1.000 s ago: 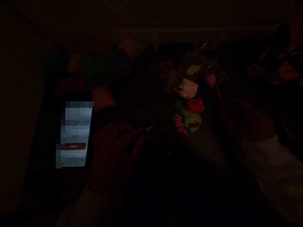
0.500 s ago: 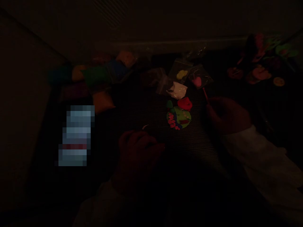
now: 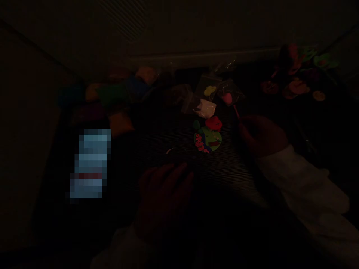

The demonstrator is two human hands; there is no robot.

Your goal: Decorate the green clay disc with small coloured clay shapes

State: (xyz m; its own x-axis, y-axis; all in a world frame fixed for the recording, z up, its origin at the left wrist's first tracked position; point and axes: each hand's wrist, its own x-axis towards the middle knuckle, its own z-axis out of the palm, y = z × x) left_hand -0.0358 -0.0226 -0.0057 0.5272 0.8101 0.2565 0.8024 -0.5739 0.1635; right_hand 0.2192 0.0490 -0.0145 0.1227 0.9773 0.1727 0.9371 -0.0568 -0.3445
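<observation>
The scene is very dark. My left hand lies low on the dark ribbed mat with its fingers stretched forward, holding nothing; a tiny white scrap lies just beyond the fingertips. My right hand is closed round a thin pink stick that points up and left. Left of that hand sits a round green clay disc with small red pieces along its edge. A red clay lump and a small green lump touch the disc's far side.
Clear bags with yellow clay, pink clay and white clay lie behind the disc. Several coloured packs sit at the back left, an orange one nearer. A lit phone screen glows at the left. Colourful clay figures stand at the back right.
My left hand moved right from beside the phone, then drew back toward me with fingers flattening. My right hand stayed by the disc with the stick. The view drifted slightly.
</observation>
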